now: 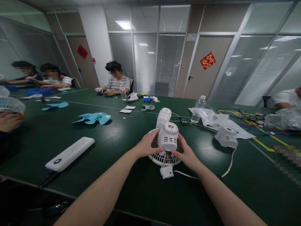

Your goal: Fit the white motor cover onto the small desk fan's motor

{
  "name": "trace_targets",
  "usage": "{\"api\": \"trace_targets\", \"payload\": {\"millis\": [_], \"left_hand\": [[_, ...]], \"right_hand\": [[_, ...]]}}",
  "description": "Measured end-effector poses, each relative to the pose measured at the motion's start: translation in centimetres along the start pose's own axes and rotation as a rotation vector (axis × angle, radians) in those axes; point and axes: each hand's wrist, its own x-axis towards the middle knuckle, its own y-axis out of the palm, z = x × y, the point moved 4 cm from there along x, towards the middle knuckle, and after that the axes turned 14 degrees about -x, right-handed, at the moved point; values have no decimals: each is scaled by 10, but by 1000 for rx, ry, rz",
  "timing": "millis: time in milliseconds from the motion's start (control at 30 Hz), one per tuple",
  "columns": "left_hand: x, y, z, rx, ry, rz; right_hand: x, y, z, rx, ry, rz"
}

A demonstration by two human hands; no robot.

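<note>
A white vented fan motor cover (168, 138) sits between my two hands, over a round white fan grille (155, 159) lying on the table. My left hand (148, 145) grips the cover's left side, thumb at its lower edge. On the other side my right hand (188, 153) holds it with thumb and fingers. Part of the grille is hidden by the hands and cover. Just below the grille lies a small white box-shaped part (166, 172), with a white cable beside it. A second white vented housing (164, 115) is right behind the cover.
Another white housing (226, 137) with a cable lies to the right. Near it are a water bottle (198, 110) and white plastic sheeting (211, 118). To the left are a long white device (70, 153) and blue fan blades (94, 118). Several people sit around the green table (122, 135).
</note>
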Motion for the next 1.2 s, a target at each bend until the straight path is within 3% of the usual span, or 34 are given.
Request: {"api": "trace_targets", "payload": {"millis": [600,1200], "left_hand": [[0,1,8,76,-1,36],[-4,-2,0,-8,-53,38]], "right_hand": [[-1,-4,-3,-6,-15,-37],[-4,-9,3,93,-15,94]]}}
